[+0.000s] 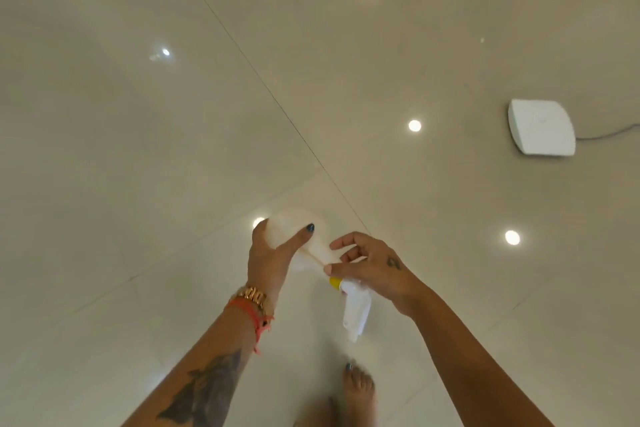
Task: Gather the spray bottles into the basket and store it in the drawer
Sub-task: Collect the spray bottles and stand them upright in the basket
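Note:
A pale translucent spray bottle [317, 248] with a white trigger head [356, 314] and a yellow nozzle tip [335, 282] is held sideways over the floor, low in the head view. My left hand [273, 250] wraps around the bottle's body, thumb on top. My right hand [375, 269] grips the neck and trigger head, fingers partly spread. No basket or drawer is in view.
Glossy cream floor tiles [207, 114] fill the view, with ceiling-light reflections. A white flat box with a grey cable [540, 126] lies on the floor at the right. A bare foot [358, 388] stands below the hands.

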